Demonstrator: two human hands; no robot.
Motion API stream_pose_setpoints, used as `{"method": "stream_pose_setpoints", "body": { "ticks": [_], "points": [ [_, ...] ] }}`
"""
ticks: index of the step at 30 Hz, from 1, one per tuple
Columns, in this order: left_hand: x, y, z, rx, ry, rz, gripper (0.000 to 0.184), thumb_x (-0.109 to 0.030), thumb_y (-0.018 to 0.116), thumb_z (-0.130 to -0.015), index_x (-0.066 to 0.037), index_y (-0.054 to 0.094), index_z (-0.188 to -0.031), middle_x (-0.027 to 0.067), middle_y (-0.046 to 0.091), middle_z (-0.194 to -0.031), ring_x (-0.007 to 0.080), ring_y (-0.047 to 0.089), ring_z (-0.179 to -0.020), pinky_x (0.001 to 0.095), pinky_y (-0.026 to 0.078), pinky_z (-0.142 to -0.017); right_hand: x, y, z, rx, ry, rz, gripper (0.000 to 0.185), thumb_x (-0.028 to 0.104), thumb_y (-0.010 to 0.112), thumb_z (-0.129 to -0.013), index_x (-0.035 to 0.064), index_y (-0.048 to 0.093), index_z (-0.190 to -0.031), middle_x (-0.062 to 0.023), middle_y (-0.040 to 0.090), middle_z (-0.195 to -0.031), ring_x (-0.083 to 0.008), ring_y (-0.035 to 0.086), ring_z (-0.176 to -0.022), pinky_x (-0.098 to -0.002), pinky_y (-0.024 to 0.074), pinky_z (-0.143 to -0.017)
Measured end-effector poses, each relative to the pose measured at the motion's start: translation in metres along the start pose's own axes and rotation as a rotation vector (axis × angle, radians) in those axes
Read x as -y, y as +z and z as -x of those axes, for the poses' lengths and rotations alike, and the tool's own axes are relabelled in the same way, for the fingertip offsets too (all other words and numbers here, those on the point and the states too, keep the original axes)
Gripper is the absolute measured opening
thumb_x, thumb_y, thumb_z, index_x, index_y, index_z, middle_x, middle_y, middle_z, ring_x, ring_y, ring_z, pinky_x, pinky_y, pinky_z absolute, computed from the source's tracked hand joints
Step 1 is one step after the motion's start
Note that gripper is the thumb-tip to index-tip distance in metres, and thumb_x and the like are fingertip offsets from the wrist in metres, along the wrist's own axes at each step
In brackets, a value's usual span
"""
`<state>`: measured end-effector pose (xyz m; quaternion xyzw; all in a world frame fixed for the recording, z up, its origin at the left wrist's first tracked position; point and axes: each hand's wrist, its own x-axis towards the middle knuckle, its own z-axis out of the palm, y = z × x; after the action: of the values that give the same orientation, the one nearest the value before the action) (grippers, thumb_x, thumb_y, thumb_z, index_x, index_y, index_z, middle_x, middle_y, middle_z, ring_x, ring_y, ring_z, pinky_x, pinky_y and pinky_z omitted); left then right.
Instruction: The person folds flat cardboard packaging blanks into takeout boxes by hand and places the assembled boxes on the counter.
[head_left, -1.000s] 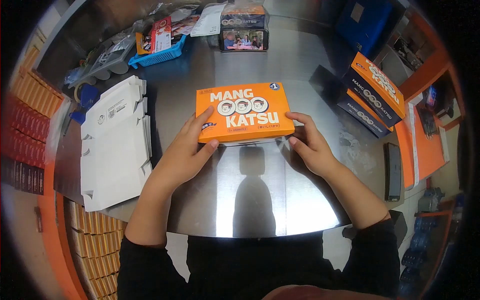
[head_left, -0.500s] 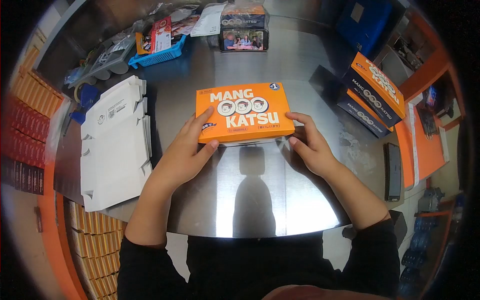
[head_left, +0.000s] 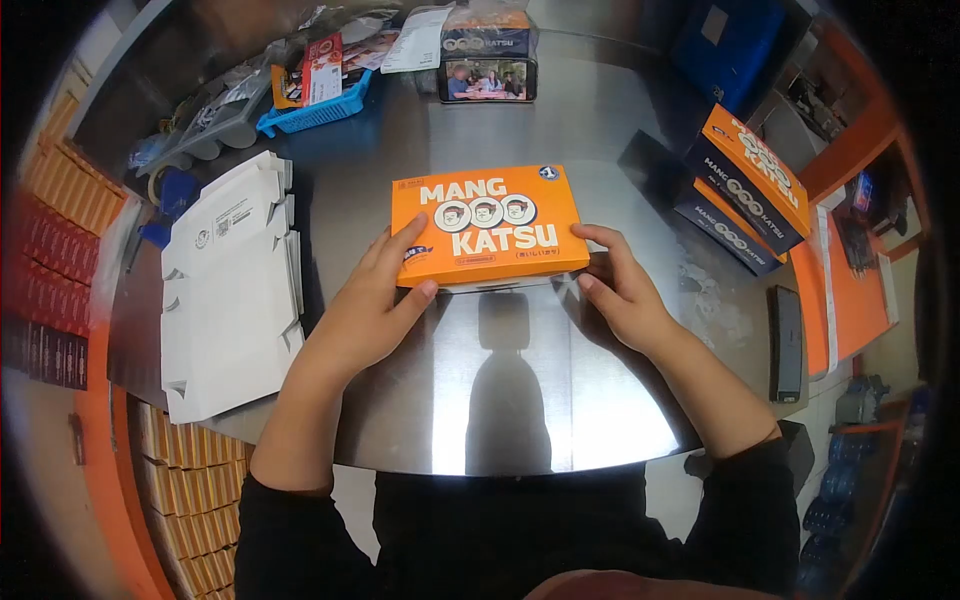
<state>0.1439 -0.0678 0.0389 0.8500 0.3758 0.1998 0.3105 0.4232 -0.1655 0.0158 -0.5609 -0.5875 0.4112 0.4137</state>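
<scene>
An orange cardboard food box (head_left: 490, 222) printed "MANG KATSU" is between my two hands over the metal table (head_left: 400, 420). My left hand (head_left: 375, 295) grips its left side, fingers on the top edge and thumb at the front corner. At the right side, my right hand (head_left: 625, 285) holds the box by its front corner, with some fingertips hidden beside or under it. The lid looks closed, and a strip of white shows below its front edge. Left of the box lies a stack of flat white box blanks (head_left: 230, 290).
Two folded orange and navy boxes (head_left: 750, 190) are stacked at the right, near a dark phone (head_left: 786, 340). A phone playing video (head_left: 488, 82) leans on a wrapped box at the back. A blue basket (head_left: 320, 112) and grey tray (head_left: 215, 130) stand back left.
</scene>
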Motion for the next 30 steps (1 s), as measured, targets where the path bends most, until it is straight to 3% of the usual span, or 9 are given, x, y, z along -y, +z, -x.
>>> {"method": "stream_pose_setpoints", "body": {
  "ticks": [30],
  "points": [
    [0.0013,0.0003,0.0003,0.002,0.006,0.001,0.06,-0.025,0.053,-0.091,-0.001,0.029,-0.141,0.0236,0.038,-0.138,0.0331,0.038,-0.128,0.0362,0.026,-0.107,-0.0004,0.0018,-0.0005,-0.034,-0.033,0.035,0.046,0.002,0.048,-0.088,0.0074,0.035,-0.133,-0.015,0.041,-0.131,-0.0243,0.05,-0.114,-0.0354,0.0385,-0.101]
  ]
}}
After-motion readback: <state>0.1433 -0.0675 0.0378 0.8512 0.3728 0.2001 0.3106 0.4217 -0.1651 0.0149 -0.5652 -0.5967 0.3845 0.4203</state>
